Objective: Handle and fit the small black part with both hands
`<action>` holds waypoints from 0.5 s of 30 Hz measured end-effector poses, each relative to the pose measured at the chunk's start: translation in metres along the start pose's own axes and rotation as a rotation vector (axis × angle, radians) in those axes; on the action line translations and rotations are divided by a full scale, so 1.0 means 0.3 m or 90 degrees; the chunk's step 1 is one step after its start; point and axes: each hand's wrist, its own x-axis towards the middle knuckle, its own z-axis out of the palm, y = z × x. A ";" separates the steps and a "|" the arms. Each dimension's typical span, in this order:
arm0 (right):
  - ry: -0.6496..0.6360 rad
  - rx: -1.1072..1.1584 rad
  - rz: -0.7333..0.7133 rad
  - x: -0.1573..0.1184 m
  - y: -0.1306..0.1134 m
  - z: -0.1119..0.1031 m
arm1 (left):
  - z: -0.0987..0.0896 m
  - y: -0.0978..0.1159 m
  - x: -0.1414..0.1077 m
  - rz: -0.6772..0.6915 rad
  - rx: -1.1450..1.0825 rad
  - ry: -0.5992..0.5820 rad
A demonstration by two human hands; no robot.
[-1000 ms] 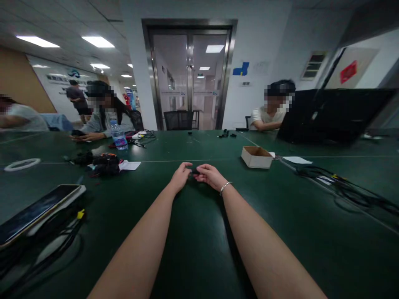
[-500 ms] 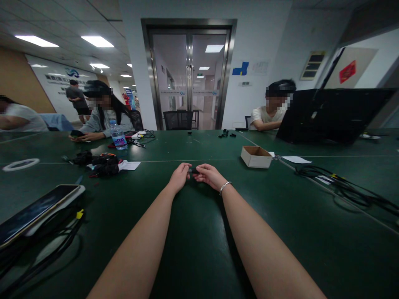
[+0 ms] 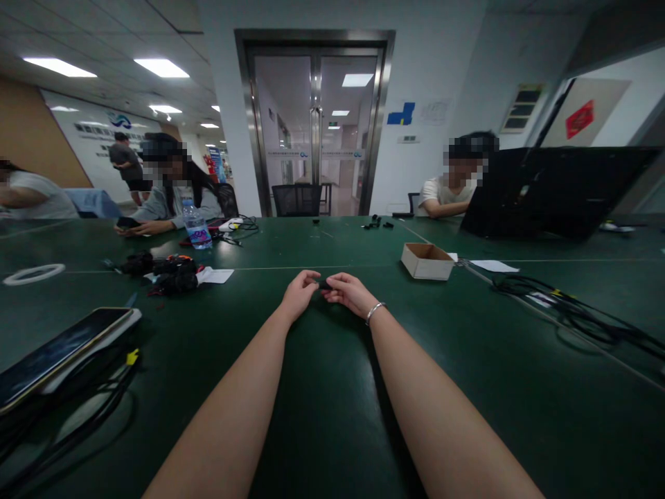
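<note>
Grip of the right hand (image 3: 350, 292), and what a neat one it was: thumb and fingers pinched a small black piece (image 3: 324, 285), out over the middle of the green surface (image 3: 332, 388)! Across from it came the left hand (image 3: 298, 294), thumb and forefinger right up by the near end of that piece, though whether its grip pinched or merely hovered, I couldn't tell! Both forearms stretched long and low, a silvery bracelet (image 3: 375, 314) shining at the right wrist! Off to the right sat an open cardboard box (image 3: 426, 269), pale outside and brown within, and beyond it lay a tangle of black cables (image 3: 576, 305)! Over on the left, a smartphone (image 3: 65, 355) lay at a slant beside more black cable with a yellow tag (image 3: 133, 357), while farther out stood a water bottle (image 3: 197, 230), upright, near a seated person in grey (image 3: 205, 202)! And on the far right, another person in a pale T-shirt (image 3: 436, 194) sat partly hidden by a big black monitor (image 3: 551, 194)
</note>
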 end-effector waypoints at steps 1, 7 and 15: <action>0.001 0.000 0.000 0.000 0.000 0.000 | -0.001 0.004 -0.001 0.002 -0.008 -0.003; -0.020 0.001 0.006 -0.003 -0.001 -0.001 | 0.003 0.025 -0.014 -0.034 -0.046 -0.039; -0.033 0.011 -0.002 -0.008 -0.001 -0.002 | 0.004 0.031 -0.015 -0.040 -0.049 -0.028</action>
